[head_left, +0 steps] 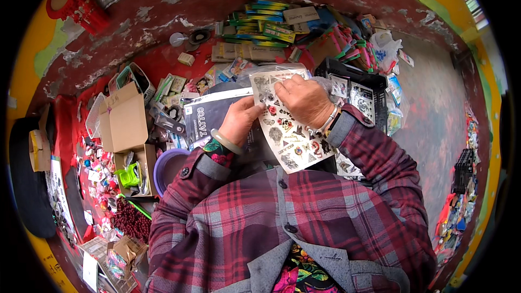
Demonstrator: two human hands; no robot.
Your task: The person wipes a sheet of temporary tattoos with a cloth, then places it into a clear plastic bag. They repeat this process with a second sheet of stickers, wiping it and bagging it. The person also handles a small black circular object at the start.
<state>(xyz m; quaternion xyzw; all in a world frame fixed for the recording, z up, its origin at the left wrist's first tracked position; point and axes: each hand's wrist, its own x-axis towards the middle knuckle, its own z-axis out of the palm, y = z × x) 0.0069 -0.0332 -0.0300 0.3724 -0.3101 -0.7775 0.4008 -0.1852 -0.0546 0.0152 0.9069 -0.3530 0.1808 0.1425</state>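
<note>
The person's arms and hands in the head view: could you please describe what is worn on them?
Both arms wear a dark red and grey plaid shirt with buttoned grey cuffs. The left hand is bare, with a pale green bangle at its wrist and a floral inner cuff showing. The right hand is bare, with a thin silvery bracelet at its wrist.

jacket [304, 211]: red-grey plaid, grey cuffs, dark buttons | left wrist: pale green bangle [227, 142] | right wrist: metal bracelet [327, 123]
</note>
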